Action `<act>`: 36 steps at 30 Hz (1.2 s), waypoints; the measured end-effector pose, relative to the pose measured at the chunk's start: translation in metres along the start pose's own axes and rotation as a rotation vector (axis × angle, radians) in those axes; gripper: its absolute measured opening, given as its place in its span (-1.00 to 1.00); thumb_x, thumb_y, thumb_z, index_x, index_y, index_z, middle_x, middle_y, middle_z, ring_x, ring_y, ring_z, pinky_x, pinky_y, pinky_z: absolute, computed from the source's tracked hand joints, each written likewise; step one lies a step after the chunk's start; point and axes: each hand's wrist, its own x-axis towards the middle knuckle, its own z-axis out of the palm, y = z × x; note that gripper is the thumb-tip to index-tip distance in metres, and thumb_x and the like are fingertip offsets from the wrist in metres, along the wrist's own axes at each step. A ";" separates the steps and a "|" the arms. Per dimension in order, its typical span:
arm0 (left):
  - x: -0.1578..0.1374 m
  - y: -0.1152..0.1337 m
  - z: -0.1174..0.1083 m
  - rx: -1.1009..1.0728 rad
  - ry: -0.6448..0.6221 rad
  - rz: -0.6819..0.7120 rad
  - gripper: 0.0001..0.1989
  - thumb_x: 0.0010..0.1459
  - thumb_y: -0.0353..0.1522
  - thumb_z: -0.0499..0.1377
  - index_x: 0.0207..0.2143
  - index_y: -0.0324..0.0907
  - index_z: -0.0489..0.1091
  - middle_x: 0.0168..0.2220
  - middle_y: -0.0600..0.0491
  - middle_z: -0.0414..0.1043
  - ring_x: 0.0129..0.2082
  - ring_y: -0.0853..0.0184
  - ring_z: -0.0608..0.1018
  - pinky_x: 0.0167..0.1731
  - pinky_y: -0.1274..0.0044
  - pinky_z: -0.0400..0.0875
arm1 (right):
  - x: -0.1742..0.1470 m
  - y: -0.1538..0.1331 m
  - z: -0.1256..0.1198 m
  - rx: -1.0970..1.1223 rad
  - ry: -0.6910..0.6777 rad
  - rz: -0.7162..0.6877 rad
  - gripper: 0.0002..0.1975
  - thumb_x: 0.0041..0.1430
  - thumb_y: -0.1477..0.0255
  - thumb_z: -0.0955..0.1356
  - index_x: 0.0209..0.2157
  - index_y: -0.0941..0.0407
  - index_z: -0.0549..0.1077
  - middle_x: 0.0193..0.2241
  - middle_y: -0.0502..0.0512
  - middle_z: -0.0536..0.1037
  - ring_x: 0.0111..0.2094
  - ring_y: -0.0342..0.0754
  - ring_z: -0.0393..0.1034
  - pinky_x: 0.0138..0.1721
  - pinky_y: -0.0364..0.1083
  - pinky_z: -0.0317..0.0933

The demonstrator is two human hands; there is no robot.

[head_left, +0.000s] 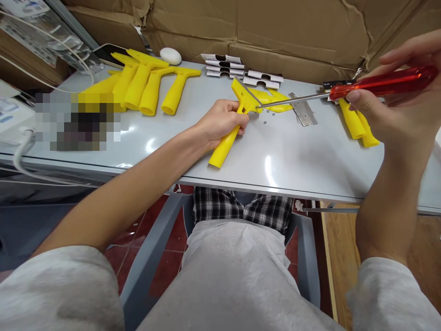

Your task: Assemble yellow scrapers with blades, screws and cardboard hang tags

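My left hand (223,122) is wrapped round the handle of a yellow plastic scraper (222,151), tilted with its head up and away from me. A thin metal blade edge shows along that head. My right hand (406,112) holds a screwdriver (382,86) by its clear red handle, thumb on the near side. The long shaft points left, and its tip meets the scraper head or lies just in front of it. Small nuts or screws (273,114) lie loose beside the head. Behind it are another yellow scraper piece (280,106) and flat metal blades (303,110).
Several yellow scrapers (148,92) lie at the back left near a white oval object (170,56). Stacked white sleeves (225,66) lie against the cardboard (275,27) behind. More yellow handles (353,120) are on the right of the grey table (303,158). A blurred patch covers the left.
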 end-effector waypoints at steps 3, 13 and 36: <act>-0.001 0.000 0.000 0.003 0.002 -0.006 -0.71 0.15 -0.63 0.40 -0.31 -0.14 0.40 -0.45 0.14 0.37 -0.48 0.44 0.43 -0.37 0.55 0.32 | 0.002 -0.003 0.003 0.093 -0.016 -0.056 -0.23 -0.04 -0.24 0.70 0.03 0.00 0.71 0.06 0.14 0.67 -0.10 -0.05 0.66 -0.17 -0.02 0.47; -0.002 0.002 0.001 0.042 -0.001 -0.008 -0.72 0.12 -0.65 0.34 -0.27 -0.14 0.41 -0.44 0.13 0.40 -0.46 0.41 0.45 -0.36 0.56 0.31 | 0.001 -0.005 -0.002 0.250 -0.074 -0.034 -0.28 -0.12 -0.15 0.79 -0.10 0.04 0.71 -0.17 0.18 0.72 -0.15 0.13 0.74 -0.24 0.05 0.42; -0.002 0.001 -0.002 0.008 -0.015 -0.006 -0.69 0.12 -0.63 0.41 -0.31 -0.13 0.40 -0.45 0.13 0.41 -0.47 0.43 0.45 -0.40 0.56 0.29 | 0.000 -0.032 0.004 0.155 -0.091 0.200 -0.20 -0.27 -0.16 0.84 -0.24 0.14 0.67 -0.24 0.24 0.69 -0.28 0.09 0.69 -0.50 -0.03 0.45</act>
